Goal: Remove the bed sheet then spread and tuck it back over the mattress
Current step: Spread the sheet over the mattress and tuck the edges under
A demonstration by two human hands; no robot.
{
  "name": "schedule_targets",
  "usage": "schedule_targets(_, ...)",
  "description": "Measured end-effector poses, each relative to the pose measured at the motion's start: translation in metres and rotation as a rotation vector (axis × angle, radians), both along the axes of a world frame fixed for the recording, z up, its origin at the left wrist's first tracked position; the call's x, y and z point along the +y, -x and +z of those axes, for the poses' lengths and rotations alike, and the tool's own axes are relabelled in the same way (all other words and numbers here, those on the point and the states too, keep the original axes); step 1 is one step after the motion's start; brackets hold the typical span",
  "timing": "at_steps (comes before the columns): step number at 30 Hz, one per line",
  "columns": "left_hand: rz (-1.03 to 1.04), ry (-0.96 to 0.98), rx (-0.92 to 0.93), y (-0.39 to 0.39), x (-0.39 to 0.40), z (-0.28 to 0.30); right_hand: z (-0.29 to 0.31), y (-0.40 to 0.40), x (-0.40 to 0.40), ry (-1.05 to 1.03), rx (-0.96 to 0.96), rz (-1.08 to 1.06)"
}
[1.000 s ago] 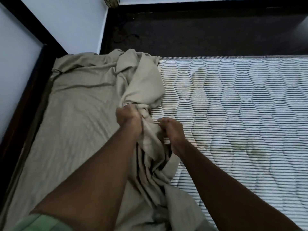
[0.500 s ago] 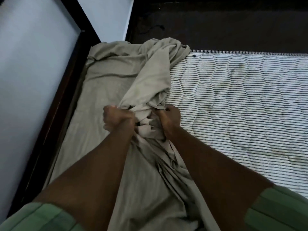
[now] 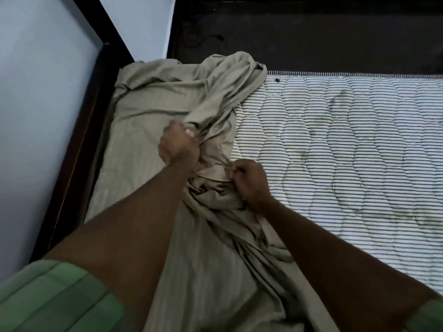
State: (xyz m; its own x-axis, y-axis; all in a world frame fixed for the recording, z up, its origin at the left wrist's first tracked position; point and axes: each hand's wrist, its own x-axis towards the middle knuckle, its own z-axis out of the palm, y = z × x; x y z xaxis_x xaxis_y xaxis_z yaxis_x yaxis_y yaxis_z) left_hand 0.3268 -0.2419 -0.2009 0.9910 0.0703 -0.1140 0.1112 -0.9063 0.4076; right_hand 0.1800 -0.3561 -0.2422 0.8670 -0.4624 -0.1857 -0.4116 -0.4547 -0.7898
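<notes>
Your left hand (image 3: pixel 178 146) is balled into a fist, knuckles up, gripping a gathered fold of the bed sheet (image 3: pixel 148 121) where the cloth bunches into a ridge. That forearm runs straight out from the lower left, with a green sleeve (image 3: pixel 55 300) at the upper arm. Your right hand (image 3: pixel 251 179) sits nearer to you and to the right, fingers curled in and pinching another bunch of the same sheet just at the edge of the heap; its forearm comes in from the lower right corner.

The tan sheet lies flat over the left strip of the mattress (image 3: pixel 347 144) and is rucked up in a twisted pile down the middle. To the right the striped quilted mattress is bare. A dark wooden bed frame (image 3: pixel 79 149) borders the left side against a pale wall (image 3: pixel 36 104).
</notes>
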Motion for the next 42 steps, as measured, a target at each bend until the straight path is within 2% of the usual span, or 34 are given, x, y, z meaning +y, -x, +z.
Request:
schedule_targets(4, 0.379, 0.461, -0.018, -0.02, 0.029, -0.009, -0.001, -0.006, -0.009, 0.142, 0.289, -0.24)
schedule_targets(6, 0.472, 0.612, -0.007, -0.021, 0.035, -0.009, 0.002, -0.014, -0.001, 0.175, 0.263, -0.33)
schedule_targets(7, 0.45, 0.572, -0.027, -0.015, 0.034, -0.006, 0.004, -0.019, 0.005, 0.197, 0.172, -0.362)
schedule_targets(9, 0.283, 0.325, -0.194, 0.004, 0.03, 0.003, 0.006, -0.032, 0.015, 0.185, -0.038, -0.413)
schedule_targets(10, 0.168, 0.177, -0.295, 0.011, 0.029, 0.006, 0.007, -0.039, 0.016, 0.141, -0.068, -0.408)
schedule_targets(12, -0.137, -0.052, -0.402, 0.02, 0.028, 0.006, 0.007, -0.051, 0.021, 0.071, 0.03, -0.332)
schedule_targets(14, -0.498, -0.051, -0.371, 0.023, 0.025, -0.006, 0.005, -0.053, 0.03, 0.12, 0.095, -0.214)
schedule_targets(16, -0.637, 0.137, -0.188, 0.024, 0.019, -0.019, 0.004, -0.045, 0.042, 0.13, -0.002, -0.119)
schedule_targets(18, -0.578, 0.227, 0.083, 0.028, 0.016, -0.024, 0.001, -0.034, 0.043, 0.098, -0.107, -0.1)
schedule_targets(20, -0.507, 0.232, 0.219, 0.029, 0.018, -0.025, -0.006, -0.024, 0.03, 0.019, -0.101, -0.083)
schedule_targets(22, -0.452, 0.177, 0.166, 0.032, 0.02, -0.022, -0.008, -0.012, 0.016, -0.166, -0.019, -0.038)
schedule_targets(24, -0.378, 0.166, 0.109, 0.036, 0.018, -0.018, -0.001, -0.004, 0.01, -0.414, -0.025, -0.072)
schedule_targets(28, -0.259, 0.364, -0.101, 0.056, -0.004, -0.009, 0.025, -0.001, 0.0, -0.706, -0.118, -0.327)
schedule_targets(31, -0.184, 0.451, -0.298, 0.086, -0.025, 0.014, 0.04, -0.001, -0.015, -0.958, -0.001, -0.459)
schedule_targets(33, -0.222, 0.431, -0.323, 0.11, -0.037, 0.031, 0.043, 0.005, -0.025, -0.949, 0.03, -0.52)
schedule_targets(38, -0.654, 0.344, -0.273, 0.152, -0.048, 0.054, 0.043, 0.025, -0.044, -0.941, 0.035, -0.545)
schedule_targets(41, -0.623, 0.377, -0.182, 0.165, -0.046, 0.052, 0.044, 0.041, -0.054, -0.712, -0.058, -0.579)
schedule_targets(42, -0.583, 0.385, -0.148, 0.166, -0.043, 0.05, 0.047, 0.049, -0.056, -0.697, -0.121, -0.633)
